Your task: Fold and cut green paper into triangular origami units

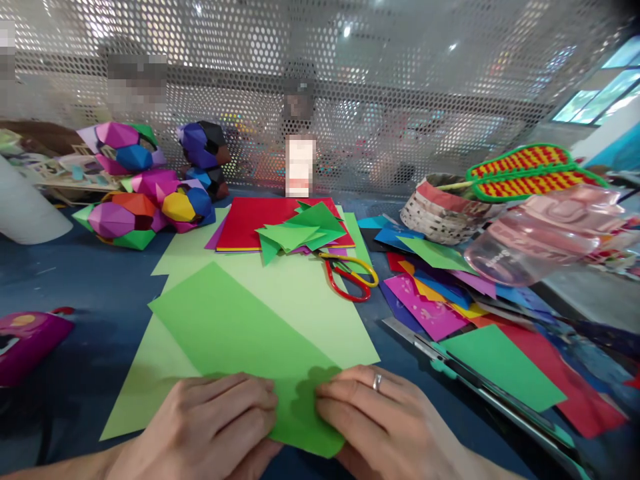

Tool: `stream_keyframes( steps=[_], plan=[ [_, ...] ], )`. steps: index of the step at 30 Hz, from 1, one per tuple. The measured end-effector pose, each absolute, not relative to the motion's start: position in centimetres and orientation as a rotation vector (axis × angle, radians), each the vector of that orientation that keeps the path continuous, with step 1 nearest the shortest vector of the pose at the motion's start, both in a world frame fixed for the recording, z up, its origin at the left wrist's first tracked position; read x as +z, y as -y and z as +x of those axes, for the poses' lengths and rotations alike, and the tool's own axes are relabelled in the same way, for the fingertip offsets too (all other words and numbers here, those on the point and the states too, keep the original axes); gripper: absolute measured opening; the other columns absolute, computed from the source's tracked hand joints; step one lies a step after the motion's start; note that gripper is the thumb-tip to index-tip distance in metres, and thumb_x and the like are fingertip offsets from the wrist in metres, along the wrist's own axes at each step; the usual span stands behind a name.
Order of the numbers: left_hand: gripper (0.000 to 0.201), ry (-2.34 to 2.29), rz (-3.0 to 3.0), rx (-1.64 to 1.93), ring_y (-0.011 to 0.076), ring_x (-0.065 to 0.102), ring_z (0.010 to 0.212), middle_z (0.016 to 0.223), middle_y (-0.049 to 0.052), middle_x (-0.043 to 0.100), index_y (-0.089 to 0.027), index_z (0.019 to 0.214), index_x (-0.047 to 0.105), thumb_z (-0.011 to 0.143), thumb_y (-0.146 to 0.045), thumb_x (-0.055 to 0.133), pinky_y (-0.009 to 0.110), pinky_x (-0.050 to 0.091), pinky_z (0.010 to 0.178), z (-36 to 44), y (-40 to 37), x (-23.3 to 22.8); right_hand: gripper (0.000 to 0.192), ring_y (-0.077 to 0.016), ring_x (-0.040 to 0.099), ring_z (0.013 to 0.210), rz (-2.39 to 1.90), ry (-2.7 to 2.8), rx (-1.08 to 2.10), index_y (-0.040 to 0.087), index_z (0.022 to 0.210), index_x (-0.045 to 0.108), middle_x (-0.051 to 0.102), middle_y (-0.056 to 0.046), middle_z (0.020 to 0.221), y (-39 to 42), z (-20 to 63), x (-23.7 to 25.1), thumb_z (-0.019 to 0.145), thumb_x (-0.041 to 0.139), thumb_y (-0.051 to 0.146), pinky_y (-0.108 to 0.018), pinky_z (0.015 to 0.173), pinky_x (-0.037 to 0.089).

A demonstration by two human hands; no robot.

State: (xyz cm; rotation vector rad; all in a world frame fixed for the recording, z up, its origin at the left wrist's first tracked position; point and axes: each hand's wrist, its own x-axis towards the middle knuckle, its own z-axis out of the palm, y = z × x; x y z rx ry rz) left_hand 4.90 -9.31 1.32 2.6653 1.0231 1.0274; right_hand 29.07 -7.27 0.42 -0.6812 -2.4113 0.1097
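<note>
Green paper (245, 327), bright and oblong, lies slanted, near end pinched by 2 hands (220, 417).

left hand (220, 417) and right hand (383, 417), backs upward, lie level and apart, fingertips turned toward each other. the fingers (250, 393) of both bend close together in a pinching grip. left forearm (70, 465) enters from lower left; right wrist (467, 460), from lower right.
</note>
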Motion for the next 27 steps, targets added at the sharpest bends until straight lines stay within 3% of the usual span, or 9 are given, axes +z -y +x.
stream_keyframes(
  steps=[5, 9, 12, 15, 18, 21, 24, 27],
  plan=[
    [0.023, -1.099, 2.443, 0.992, 0.0114, 0.063, 0.059, 0.067, -0.001, 0.062, -0.021, 0.075, 0.059, 0.097, -0.018, 0.051, 0.019, 0.051, 0.054, 4.9, 9.2, 1.2, 0.026, -0.0145, 0.061, 0.064, -0.881, 2.286, 0.378, 0.019, 0.084, 0.065, 0.064, -0.001, 0.066, 7.2, 29.3, 1.1, 0.101, 0.053, 0.033, -0.025, 0.06, 0.049],
    [0.026, -1.138, 2.33, 0.956, 0.0084, 0.053, 0.05, 0.059, -0.004, 0.052, -0.021, 0.069, 0.045, 0.094, -0.015, 0.05, 0.017, 0.044, 0.047, 5.0, 8.8, 1.2, 0.026, -0.0137, 0.058, 0.06, -1.082, 2.171, 0.501, 0.022, 0.078, 0.06, 0.062, 0.003, 0.065, 6.9, 29.1, 0.8, 0.098, 0.059, 0.04, -0.024, 0.056, 0.042],
    [0.02, -1.205, 2.285, 0.93, 0.0082, 0.053, 0.048, 0.06, -0.005, 0.052, -0.023, 0.075, 0.045, 0.094, -0.018, 0.05, 0.016, 0.045, 0.046, 4.8, 8.7, 0.7, 0.016, -0.0154, 0.059, 0.063, -1.249, 2.155, 0.588, 0.024, 0.086, 0.062, 0.063, 0.004, 0.067, 6.7, 29.0, 0.5, 0.092, 0.067, 0.038, -0.025, 0.058, 0.042],
    [0.003, -1.286, 2.246, 0.92, 0.0089, 0.057, 0.049, 0.069, -0.005, 0.058, -0.024, 0.095, 0.05, 0.094, -0.023, 0.053, 0.016, 0.048, 0.046, 4.5, 8.9, 0.1, 0.014, -0.0162, 0.058, 0.065, -1.286, 2.202, 0.583, 0.024, 0.091, 0.061, 0.062, 0.004, 0.07, 6.6, 28.9, 0.4, 0.09, 0.07, 0.035, -0.027, 0.061, 0.039],
    [0.014, -1.244, 2.426, 0.917, 0.0113, 0.067, 0.066, 0.091, 0.003, 0.066, -0.023, 0.106, 0.055, 0.095, -0.016, 0.05, 0.017, 0.053, 0.055, 4.3, 9.1, -0.2, 0.019, -0.0151, 0.056, 0.065, -1.239, 2.261, 0.533, 0.021, 0.081, 0.057, 0.061, 0.003, 0.071, 6.5, 28.7, 0.5, 0.093, 0.067, 0.034, -0.028, 0.065, 0.037],
    [0.025, -1.188, 2.742, 0.912, 0.0175, 0.07, 0.096, 0.121, 0.008, 0.066, -0.024, 0.109, 0.065, 0.093, -0.012, 0.05, 0.022, 0.058, 0.075, 4.3, 9.2, -0.1, 0.026, -0.0143, 0.054, 0.063, -1.236, 2.281, 0.495, 0.021, 0.075, 0.053, 0.057, 0.004, 0.067, 6.3, 28.6, 0.6, 0.094, 0.065, 0.032, -0.028, 0.065, 0.034],
    [0.038, -0.964, 3.05, 0.861, 0.0183, 0.064, 0.116, 0.134, 0.0, 0.064, -0.029, 0.126, 0.065, 0.094, -0.012, 0.051, 0.03, 0.052, 0.102, 4.9, 8.8, 0.0, 0.024, -0.0148, 0.052, 0.062, -1.259, 2.314, 0.47, 0.021, 0.075, 0.051, 0.056, 0.004, 0.066, 6.2, 28.6, 0.6, 0.094, 0.063, 0.028, -0.03, 0.066, 0.033],
    [0.04, -0.804, 3.181, 0.697, 0.0187, 0.058, 0.127, 0.141, -0.002, 0.06, -0.027, 0.136, 0.058, 0.098, -0.019, 0.052, 0.032, 0.047, 0.109, 5.4, 8.2, 0.0, 0.018, -0.0161, 0.055, 0.067, -1.283, 2.348, 0.478, 0.02, 0.079, 0.053, 0.06, 0.004, 0.07, 6.2, 28.5, 0.5, 0.095, 0.061, 0.025, -0.031, 0.071, 0.033]
  ],
)
